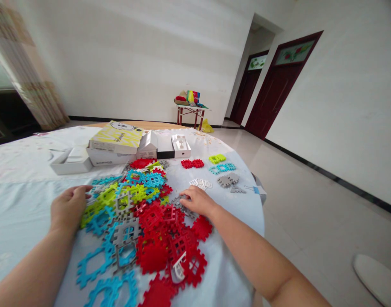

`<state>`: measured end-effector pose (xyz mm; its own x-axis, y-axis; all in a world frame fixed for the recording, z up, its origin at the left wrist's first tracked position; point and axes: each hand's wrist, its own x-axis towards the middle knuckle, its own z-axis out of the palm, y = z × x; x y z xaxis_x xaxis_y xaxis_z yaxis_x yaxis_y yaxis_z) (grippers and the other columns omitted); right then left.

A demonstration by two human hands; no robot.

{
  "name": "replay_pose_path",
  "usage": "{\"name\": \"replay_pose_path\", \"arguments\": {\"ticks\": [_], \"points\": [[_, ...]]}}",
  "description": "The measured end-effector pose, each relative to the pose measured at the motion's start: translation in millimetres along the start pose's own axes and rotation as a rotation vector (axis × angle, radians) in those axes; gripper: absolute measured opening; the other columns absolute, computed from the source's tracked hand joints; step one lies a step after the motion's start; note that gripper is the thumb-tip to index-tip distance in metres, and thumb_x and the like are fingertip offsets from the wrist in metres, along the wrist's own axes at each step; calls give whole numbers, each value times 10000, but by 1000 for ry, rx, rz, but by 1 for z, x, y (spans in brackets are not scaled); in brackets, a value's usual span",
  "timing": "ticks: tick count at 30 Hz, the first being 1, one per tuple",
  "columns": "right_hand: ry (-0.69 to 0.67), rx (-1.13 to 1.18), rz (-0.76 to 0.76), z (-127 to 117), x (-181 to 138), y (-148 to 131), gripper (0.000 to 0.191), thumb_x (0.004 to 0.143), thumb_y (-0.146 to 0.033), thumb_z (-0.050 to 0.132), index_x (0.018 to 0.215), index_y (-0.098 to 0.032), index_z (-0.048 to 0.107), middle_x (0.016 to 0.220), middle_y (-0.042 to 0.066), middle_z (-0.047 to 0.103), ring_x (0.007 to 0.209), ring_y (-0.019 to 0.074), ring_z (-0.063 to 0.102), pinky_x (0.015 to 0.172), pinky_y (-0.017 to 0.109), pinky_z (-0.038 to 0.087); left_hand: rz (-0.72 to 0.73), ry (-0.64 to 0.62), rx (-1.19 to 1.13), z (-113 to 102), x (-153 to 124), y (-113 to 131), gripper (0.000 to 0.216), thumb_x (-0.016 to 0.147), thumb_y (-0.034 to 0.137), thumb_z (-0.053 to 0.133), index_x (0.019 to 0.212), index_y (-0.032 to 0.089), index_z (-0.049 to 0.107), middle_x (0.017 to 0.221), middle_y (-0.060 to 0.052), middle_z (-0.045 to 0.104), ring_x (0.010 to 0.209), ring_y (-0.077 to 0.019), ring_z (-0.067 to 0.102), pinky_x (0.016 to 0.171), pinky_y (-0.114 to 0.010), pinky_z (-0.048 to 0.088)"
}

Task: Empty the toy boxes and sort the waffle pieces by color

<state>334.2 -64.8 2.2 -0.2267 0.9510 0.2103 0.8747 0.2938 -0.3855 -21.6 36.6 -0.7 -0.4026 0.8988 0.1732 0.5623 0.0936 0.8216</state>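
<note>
Right hand (198, 200) lies palm down at the right edge of the pile of plastic tiles (150, 221), fingers bent onto a grey tile (183, 208); whether it grips that piece I cannot tell. Left hand (69, 207) rests loosely curled at the pile's left edge, fingertips touching lime-green tiles (103, 198). The pile lies mid-desk (23, 204) on white cloth, with boxes (115, 143) behind it.

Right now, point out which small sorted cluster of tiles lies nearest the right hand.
The white cluster, just beyond the right hand; the grey cluster, blue cluster, red cluster and green cluster lie farther out.
</note>
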Motion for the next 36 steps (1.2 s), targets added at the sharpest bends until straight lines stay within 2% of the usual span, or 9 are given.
{"name": "replay_pose_path", "arguments": {"ticks": [5, 9, 13, 17, 20, 24, 29, 32, 36], "points": [[2, 67, -24, 2, 1, -2, 244, 773, -300, 597, 994, -210, 650, 819, 22, 607, 804, 150, 549, 786, 271, 413, 0, -4, 24, 0, -1, 2, 454, 725, 378, 400, 995, 142, 679, 689, -54, 653, 689, -186, 582, 542, -251, 406], [47, 300, 59, -1, 1, 2, 203, 726, -262, 627, 911, -181, 597, 812, -6, 607, 648, 103, 511, 650, 230, 420, -13, -7, 25, 1, 3, -2, 447, 728, 380, 402, 992, 150, 680, 701, -53, 656, 687, -185, 583, 551, -256, 410], [221, 476, 161, -10, 1, 6, 154, 744, -265, 598, 863, -179, 549, 761, -24, 591, 614, 96, 502, 603, 218, 414, -15, -14, 12, 1, 4, -3, 442, 732, 378, 413, 1000, 148, 679, 693, -57, 648, 701, -186, 585, 561, -258, 411], [260, 405, 120, -12, 1, 9, 98, 733, -166, 567, 829, -185, 564, 787, -10, 586, 701, 115, 546, 643, 224, 428, -9, -20, 11, 0, 3, -1, 439, 738, 371, 417, 1005, 138, 677, 693, -60, 646, 704, -185, 581, 560, -257, 407], [213, 279, 10, -11, -1, 13, 224, 693, -34, 496, 827, -186, 591, 849, 8, 587, 785, 127, 553, 729, 243, 438, -12, -11, 14, 0, 2, 0, 435, 740, 366, 411, 999, 140, 678, 691, -57, 645, 710, -186, 582, 562, -255, 406], [263, 185, -36, -12, -3, 15, 349, 688, 22, 434, 913, -188, 600, 946, 37, 590, 910, 149, 549, 855, 287, 422, -19, -12, 21, 1, 3, 0, 429, 744, 367, 404, 995, 154, 679, 679, -48, 639, 731, -187, 592, 572, -251, 407], [253, 49, 36, -9, -5, 7, 237, 776, -213, 551, 1008, -186, 591, 989, 68, 585, 968, 183, 532, 893, 312, 411, -11, -13, 38, 2, 5, -4, 434, 748, 385, 399, 1001, 168, 676, 712, -43, 650, 729, -188, 588, 558, -249, 406], [196, -27, 68, -4, -5, 3, 390, 746, -422, 615, 1057, -188, 586, 1038, 85, 577, 1025, 216, 511, 927, 336, 391, -16, -9, 41, 2, 6, -7, 437, 748, 390, 396, 1002, 170, 675, 736, -46, 655, 726, -189, 590, 545, -247, 405], [130, -65, 77, -1, -5, 0, 439, 710, -423, 653, 1076, -189, 588, 1073, 88, 573, 1044, 237, 502, 936, 349, 392, -1, -17, 46, 3, 9, -10, 432, 744, 378, 396, 994, 170, 679, 762, -53, 662, 727, -193, 595, 538, -248, 407]]}}
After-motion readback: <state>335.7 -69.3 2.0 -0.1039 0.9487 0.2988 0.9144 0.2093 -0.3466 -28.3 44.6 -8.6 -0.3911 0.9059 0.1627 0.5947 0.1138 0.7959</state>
